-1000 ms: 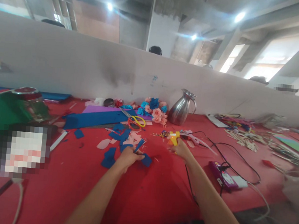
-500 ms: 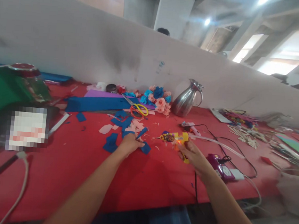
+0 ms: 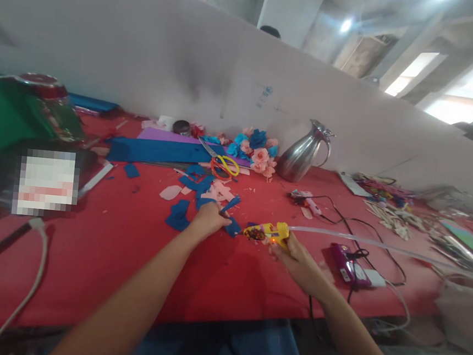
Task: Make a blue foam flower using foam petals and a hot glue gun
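Observation:
In my right hand [image 3: 295, 260] is a yellow hot glue gun [image 3: 271, 233], its small light glowing orange and a long clear glue stick [image 3: 339, 236] trailing from its back. Its nozzle points left, close to a piece of blue crepe paper [image 3: 232, 227]. My left hand [image 3: 210, 218] is closed on that blue crepe paper, with a rolled strip sticking up from the fingers. Around the left hand lie blue paper pieces [image 3: 178, 216] and pink petal cut-outs [image 3: 221, 191]. Whether the nozzle touches the paper I cannot make out.
Scissors [image 3: 221, 162] with yellow and orange handles lie behind my left hand. Beyond them are paper flowers [image 3: 261, 155] and a steel jug [image 3: 305, 153]. A purple power strip [image 3: 348, 267] with cables sits at right, a second glue gun [image 3: 307, 200] behind it. A jar [image 3: 54, 109] stands left.
My right hand has lifted the yellow glue gun from the table and brought it left, close to the paper in my left hand. The left hand keeps its hold. The view has tilted down.

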The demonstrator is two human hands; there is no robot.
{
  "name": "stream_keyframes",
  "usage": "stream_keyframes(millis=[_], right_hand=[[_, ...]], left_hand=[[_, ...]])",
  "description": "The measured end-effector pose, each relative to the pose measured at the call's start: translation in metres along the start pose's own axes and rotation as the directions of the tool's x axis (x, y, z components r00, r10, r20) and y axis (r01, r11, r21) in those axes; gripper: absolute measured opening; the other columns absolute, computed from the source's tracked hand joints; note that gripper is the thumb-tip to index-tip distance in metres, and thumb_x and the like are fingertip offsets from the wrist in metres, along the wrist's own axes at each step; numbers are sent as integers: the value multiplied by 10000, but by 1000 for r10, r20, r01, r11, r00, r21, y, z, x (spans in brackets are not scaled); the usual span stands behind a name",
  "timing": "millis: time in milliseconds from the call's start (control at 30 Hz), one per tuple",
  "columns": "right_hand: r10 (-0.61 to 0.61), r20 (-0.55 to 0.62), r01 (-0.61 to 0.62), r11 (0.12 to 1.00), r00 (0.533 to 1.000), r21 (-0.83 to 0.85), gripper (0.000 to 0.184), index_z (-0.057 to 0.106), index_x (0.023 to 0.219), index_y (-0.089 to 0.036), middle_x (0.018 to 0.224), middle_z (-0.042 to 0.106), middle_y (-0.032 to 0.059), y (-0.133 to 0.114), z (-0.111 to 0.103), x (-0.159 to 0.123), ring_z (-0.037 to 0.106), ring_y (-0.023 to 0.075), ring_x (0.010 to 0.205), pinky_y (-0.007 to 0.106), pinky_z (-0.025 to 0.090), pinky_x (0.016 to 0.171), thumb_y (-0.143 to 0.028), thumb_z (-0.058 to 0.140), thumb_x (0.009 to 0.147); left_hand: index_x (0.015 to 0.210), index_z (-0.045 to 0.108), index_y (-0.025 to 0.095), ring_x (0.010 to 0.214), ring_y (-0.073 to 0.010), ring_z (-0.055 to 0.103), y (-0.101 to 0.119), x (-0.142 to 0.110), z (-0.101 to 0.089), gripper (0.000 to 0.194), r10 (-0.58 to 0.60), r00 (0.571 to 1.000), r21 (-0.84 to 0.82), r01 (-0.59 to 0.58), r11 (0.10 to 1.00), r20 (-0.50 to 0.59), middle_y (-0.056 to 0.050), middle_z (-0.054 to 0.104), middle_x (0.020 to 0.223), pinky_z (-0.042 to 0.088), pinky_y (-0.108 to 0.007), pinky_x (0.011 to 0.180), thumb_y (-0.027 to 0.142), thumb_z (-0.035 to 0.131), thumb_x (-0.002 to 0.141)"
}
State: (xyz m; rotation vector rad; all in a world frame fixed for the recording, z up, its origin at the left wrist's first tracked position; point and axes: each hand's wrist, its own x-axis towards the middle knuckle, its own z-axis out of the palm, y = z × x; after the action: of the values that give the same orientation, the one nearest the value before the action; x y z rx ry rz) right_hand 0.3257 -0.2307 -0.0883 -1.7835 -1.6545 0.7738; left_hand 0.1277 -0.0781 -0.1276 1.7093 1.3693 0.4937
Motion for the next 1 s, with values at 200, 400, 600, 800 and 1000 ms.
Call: stream_keyframes(millis=[200, 400, 600, 800, 1000], right_hand=[[-8, -9, 8, 1000, 1000, -5, 194, 472, 930, -209, 762, 601, 22, -1, 4, 3, 572, 182, 695, 296, 437, 644, -396, 445, 885], [2, -18, -1, 1000, 1000, 21, 210, 473, 955, -209, 780, 603, 23, 4, 8, 8, 567, 193, 715, 304, 425, 655, -404, 461, 878], [-17, -72, 22, 997, 997, 67, 229, 523, 976, -205, 848, 617, 38, 11, 9, 10, 560, 189, 761, 296, 429, 675, -406, 481, 876], [-21, -88, 36, 986, 996, 164, 284, 538, 957, -183, 808, 605, 37, 16, 14, 13, 523, 151, 647, 263, 423, 590, -437, 438, 878], [35, -441, -93, 990, 897, -110, 254, 471, 927, -212, 832, 662, 96, 29, 17, 19, 633, 264, 816, 318, 436, 635, -451, 435, 850]], left_hand=[[650, 663, 163, 725, -187, 653, 0, 0, 0, 67, 0, 1000, 40, 0, 999, 8, -41, 704, 714, 435, -254, 641, 190, 722, 631], [651, 667, 164, 697, -173, 644, 4, -2, -2, 114, -35, 999, 40, 34, 999, 24, -27, 692, 686, 436, -240, 618, 190, 759, 588], [678, 670, 155, 681, -164, 635, 6, -5, -2, 109, -50, 999, 37, 49, 998, 7, -24, 682, 672, 425, -231, 588, 160, 749, 602], [692, 669, 153, 686, -163, 633, 5, -4, 0, 119, -52, 999, 29, 51, 998, 14, -21, 673, 666, 424, -231, 588, 151, 748, 603], [685, 660, 157, 677, -150, 629, 3, -3, 1, 99, -42, 999, 18, 42, 999, 11, -14, 677, 696, 425, -226, 588, 140, 729, 616]])
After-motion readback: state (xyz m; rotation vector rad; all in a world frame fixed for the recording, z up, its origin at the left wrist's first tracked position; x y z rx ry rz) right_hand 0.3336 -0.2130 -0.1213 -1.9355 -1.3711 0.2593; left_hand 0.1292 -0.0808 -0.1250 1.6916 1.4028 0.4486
